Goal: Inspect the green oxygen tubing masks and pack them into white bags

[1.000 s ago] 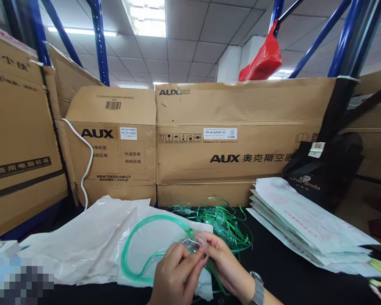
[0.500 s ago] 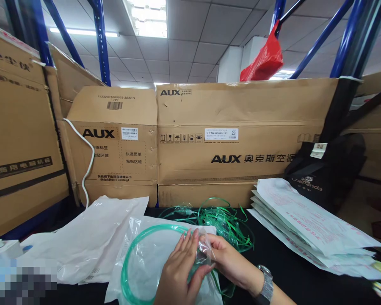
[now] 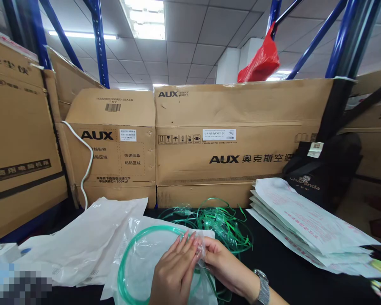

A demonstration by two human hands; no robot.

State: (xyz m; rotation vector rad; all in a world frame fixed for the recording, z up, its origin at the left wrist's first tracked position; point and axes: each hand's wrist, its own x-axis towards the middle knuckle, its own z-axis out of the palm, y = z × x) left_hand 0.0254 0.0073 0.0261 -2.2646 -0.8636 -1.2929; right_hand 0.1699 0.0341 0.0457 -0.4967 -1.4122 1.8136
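Observation:
Coiled green tubing (image 3: 122,271) lies in a pouch with clear film over a white backing (image 3: 112,292), in front of me on the black table. My left hand (image 3: 178,267) is over the right part of the pouch, its long fingers together and its thumb drawn in against the film. Just right of it, my right hand (image 3: 220,258) pinches the crumpled clear edge of the pouch. The fingertips of both hands nearly meet there, and part of the film is hidden between them. A watch sits on my right wrist.
Behind the pouch is a tangle of green tubing and clear plastic parts (image 3: 219,220). White packages (image 3: 82,241) lie left, and a stack of printed pouches (image 3: 305,216) lies right. Cardboard boxes (image 3: 203,169) wall the back, with a black bag (image 3: 327,169) at the right.
My left thumb has closed in toward its fingers, and the hand has moved slightly left. My right hand keeps its pinch on the film. The whole view has shifted a little.

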